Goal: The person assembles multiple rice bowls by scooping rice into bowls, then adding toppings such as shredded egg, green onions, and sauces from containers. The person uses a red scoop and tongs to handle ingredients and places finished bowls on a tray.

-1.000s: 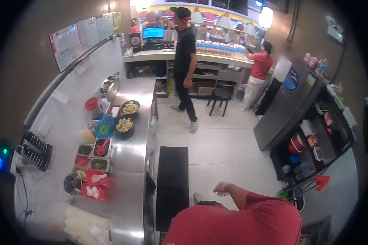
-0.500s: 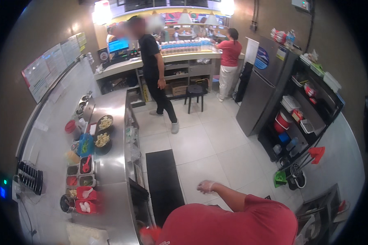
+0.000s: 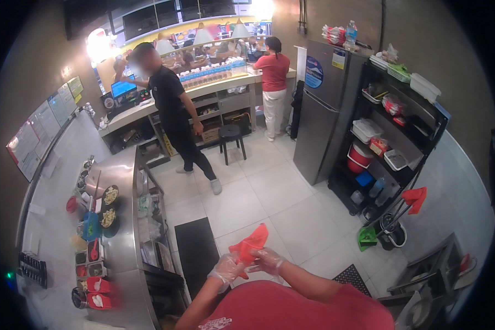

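In front of my red shirt, both hands hold a red cloth (image 3: pixel 251 242) up over the floor. My left hand (image 3: pixel 226 269), in a clear plastic glove, grips its lower left side. Gloved the same way, my right hand (image 3: pixel 267 260) has its fingers closed on the cloth's right side. One corner of the cloth points up and away from me, and a small end hangs below my hands. Some of my fingertips are hidden in the folds.
At left runs a steel counter (image 3: pixel 124 242) with bowls of food (image 3: pixel 110 195) and red trays (image 3: pixel 100 300). A co-worker in black (image 3: pixel 168 93) and another in red (image 3: pixel 273 71) stand ahead. A black stool (image 3: pixel 230 132), fridge (image 3: pixel 324 110), loaded shelf (image 3: pixel 388 143) and mop bucket (image 3: pixel 395 236) are around.
The red cloth has come up from beside the counter into view with my left hand. My right hand, apart before, has closed on it. My view has shifted right.
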`<action>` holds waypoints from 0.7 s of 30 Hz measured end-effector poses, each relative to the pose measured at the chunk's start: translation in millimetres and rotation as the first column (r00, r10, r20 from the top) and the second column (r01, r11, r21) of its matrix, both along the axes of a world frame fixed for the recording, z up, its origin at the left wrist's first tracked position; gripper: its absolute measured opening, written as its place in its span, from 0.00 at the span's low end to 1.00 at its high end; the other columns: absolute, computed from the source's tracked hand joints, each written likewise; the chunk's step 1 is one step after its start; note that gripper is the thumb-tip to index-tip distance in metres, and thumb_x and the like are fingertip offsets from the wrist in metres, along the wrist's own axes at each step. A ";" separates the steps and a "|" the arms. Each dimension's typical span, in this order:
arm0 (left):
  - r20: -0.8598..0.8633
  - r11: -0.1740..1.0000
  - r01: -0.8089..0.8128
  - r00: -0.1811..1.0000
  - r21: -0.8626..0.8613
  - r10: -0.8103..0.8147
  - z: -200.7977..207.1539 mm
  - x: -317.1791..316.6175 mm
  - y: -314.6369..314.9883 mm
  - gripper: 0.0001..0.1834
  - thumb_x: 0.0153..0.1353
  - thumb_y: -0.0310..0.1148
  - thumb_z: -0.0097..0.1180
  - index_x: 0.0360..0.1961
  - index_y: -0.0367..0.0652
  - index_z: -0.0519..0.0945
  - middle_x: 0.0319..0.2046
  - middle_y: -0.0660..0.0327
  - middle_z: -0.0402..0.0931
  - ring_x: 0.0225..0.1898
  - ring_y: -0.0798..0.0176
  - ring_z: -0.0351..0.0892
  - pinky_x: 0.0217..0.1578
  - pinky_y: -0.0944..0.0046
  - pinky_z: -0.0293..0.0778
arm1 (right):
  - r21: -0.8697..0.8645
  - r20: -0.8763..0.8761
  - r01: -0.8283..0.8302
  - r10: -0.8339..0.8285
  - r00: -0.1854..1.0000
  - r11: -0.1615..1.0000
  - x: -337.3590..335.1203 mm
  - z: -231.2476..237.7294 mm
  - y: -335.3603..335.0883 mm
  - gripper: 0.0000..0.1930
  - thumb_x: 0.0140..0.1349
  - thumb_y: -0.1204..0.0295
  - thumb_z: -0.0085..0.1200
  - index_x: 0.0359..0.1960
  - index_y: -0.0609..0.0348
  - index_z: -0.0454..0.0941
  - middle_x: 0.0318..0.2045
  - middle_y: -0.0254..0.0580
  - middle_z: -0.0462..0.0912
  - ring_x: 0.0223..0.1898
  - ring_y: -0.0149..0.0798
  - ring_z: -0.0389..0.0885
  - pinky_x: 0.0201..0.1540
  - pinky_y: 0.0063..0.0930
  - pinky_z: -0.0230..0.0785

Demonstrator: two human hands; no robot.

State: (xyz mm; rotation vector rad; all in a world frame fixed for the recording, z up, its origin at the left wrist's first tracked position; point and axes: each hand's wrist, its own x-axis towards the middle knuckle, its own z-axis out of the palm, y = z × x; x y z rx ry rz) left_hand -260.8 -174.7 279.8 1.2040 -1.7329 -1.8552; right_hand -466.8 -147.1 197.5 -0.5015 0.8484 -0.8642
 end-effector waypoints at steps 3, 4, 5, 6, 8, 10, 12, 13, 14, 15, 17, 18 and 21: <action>0.239 0.969 0.244 0.944 -0.048 -0.226 24.4 -39.9 10.4 0.16 0.68 0.36 0.58 0.52 0.39 0.82 0.39 0.60 0.84 0.39 0.66 0.85 0.40 0.61 0.80 | 0.139 0.060 0.191 -0.201 0.978 0.972 -30.0 19.1 28.2 0.27 0.74 0.53 0.55 0.65 0.56 0.68 0.59 0.48 0.79 0.52 0.49 0.84 0.52 0.46 0.83; 0.319 0.896 0.327 0.920 -0.299 -0.229 -37.9 -33.5 8.7 0.17 0.68 0.36 0.60 0.56 0.42 0.81 0.43 0.61 0.84 0.43 0.66 0.84 0.43 0.61 0.79 | 0.154 0.131 0.213 -0.234 0.963 0.965 -29.8 23.3 29.7 0.26 0.73 0.55 0.55 0.65 0.57 0.69 0.58 0.47 0.79 0.52 0.48 0.84 0.52 0.45 0.83; 0.253 0.797 0.378 0.923 -0.471 -0.289 -40.3 -44.2 7.5 0.18 0.68 0.35 0.61 0.57 0.43 0.81 0.44 0.61 0.84 0.44 0.66 0.83 0.44 0.62 0.78 | 0.183 0.181 0.273 -0.305 0.935 0.945 -40.5 21.0 34.7 0.25 0.73 0.57 0.56 0.65 0.57 0.69 0.58 0.46 0.79 0.52 0.46 0.84 0.51 0.45 0.82; 0.205 0.670 0.396 0.915 -0.628 -0.348 -38.4 -49.7 8.1 0.18 0.68 0.35 0.62 0.57 0.44 0.80 0.44 0.61 0.83 0.44 0.67 0.82 0.46 0.63 0.78 | 0.214 0.237 0.319 -0.366 0.900 0.923 -46.2 20.2 36.6 0.25 0.73 0.60 0.57 0.65 0.57 0.69 0.57 0.46 0.79 0.51 0.45 0.84 0.51 0.44 0.82; 0.179 0.708 0.378 0.922 -0.596 -0.342 -31.9 -57.4 12.0 0.18 0.67 0.34 0.64 0.57 0.45 0.80 0.45 0.62 0.83 0.45 0.67 0.80 0.48 0.63 0.76 | 0.139 -0.032 0.340 -0.339 0.940 0.930 -53.6 29.2 34.0 0.23 0.72 0.60 0.58 0.63 0.57 0.72 0.53 0.46 0.81 0.49 0.42 0.84 0.48 0.41 0.82; 0.243 0.948 0.263 0.945 -0.177 -0.217 -23.9 -66.9 13.8 0.17 0.67 0.33 0.66 0.55 0.44 0.81 0.46 0.63 0.83 0.45 0.68 0.80 0.49 0.64 0.75 | -0.070 -0.173 0.284 -0.292 0.941 0.956 -58.2 12.7 27.0 0.20 0.70 0.62 0.60 0.59 0.57 0.75 0.48 0.46 0.83 0.47 0.39 0.85 0.43 0.39 0.82; 0.054 0.997 -0.007 0.998 -0.073 0.011 -28.7 -70.6 8.3 0.21 0.67 0.38 0.67 0.57 0.42 0.80 0.50 0.59 0.82 0.51 0.64 0.80 0.55 0.63 0.74 | -0.406 -0.204 0.149 -0.248 0.947 0.902 -62.5 -28.4 5.6 0.18 0.68 0.63 0.63 0.54 0.59 0.79 0.44 0.44 0.83 0.44 0.37 0.84 0.36 0.37 0.81; -0.027 0.988 -0.154 0.988 0.002 0.154 -31.1 -65.7 6.6 0.23 0.67 0.41 0.68 0.58 0.41 0.79 0.52 0.57 0.82 0.54 0.62 0.80 0.58 0.62 0.73 | -0.396 -0.352 -0.015 -0.137 0.926 0.918 -57.0 -11.5 1.7 0.17 0.67 0.64 0.64 0.53 0.59 0.80 0.42 0.44 0.84 0.43 0.36 0.84 0.36 0.37 0.81; 0.015 0.968 -0.245 0.969 -0.056 0.246 -26.4 -61.1 9.3 0.22 0.66 0.37 0.68 0.58 0.40 0.79 0.52 0.61 0.82 0.53 0.68 0.80 0.54 0.64 0.75 | -0.359 -0.497 -0.182 -0.023 0.867 0.915 -52.4 36.7 -6.0 0.16 0.66 0.65 0.64 0.51 0.59 0.80 0.40 0.43 0.84 0.42 0.36 0.84 0.36 0.37 0.80; -0.060 0.952 -0.306 0.950 -0.013 0.305 -31.8 -54.2 9.9 0.22 0.66 0.36 0.68 0.58 0.40 0.79 0.50 0.62 0.82 0.52 0.68 0.80 0.53 0.65 0.75 | -0.308 -0.628 -0.344 0.083 0.774 0.887 -47.8 81.7 -12.7 0.15 0.66 0.66 0.65 0.49 0.60 0.81 0.38 0.42 0.84 0.41 0.36 0.84 0.36 0.36 0.80; -0.227 0.920 -0.385 0.891 0.074 0.392 -48.5 -49.2 4.7 0.21 0.66 0.35 0.68 0.58 0.40 0.79 0.48 0.63 0.83 0.50 0.70 0.80 0.50 0.66 0.76 | -0.228 -0.573 -0.408 0.217 0.790 0.884 -47.2 112.8 -19.0 0.14 0.64 0.65 0.64 0.47 0.58 0.81 0.34 0.37 0.84 0.36 0.37 0.83 0.40 0.35 0.77; -0.226 0.916 -0.399 0.889 0.048 0.399 -54.6 -48.0 3.4 0.21 0.66 0.34 0.67 0.58 0.41 0.79 0.47 0.64 0.83 0.49 0.70 0.81 0.48 0.67 0.77 | -0.312 -0.624 -0.462 0.187 0.759 0.830 -47.0 110.7 -24.8 0.14 0.66 0.64 0.62 0.48 0.58 0.81 0.36 0.39 0.84 0.38 0.39 0.84 0.43 0.37 0.77; -0.211 0.888 -0.458 0.866 0.033 0.454 -57.2 -40.2 1.6 0.19 0.68 0.33 0.65 0.58 0.41 0.79 0.45 0.63 0.83 0.45 0.70 0.82 0.43 0.67 0.80 | -0.571 -0.792 -0.699 -0.064 0.607 0.431 -40.9 90.0 -43.7 0.18 0.69 0.59 0.55 0.52 0.59 0.79 0.42 0.45 0.85 0.43 0.49 0.84 0.48 0.41 0.77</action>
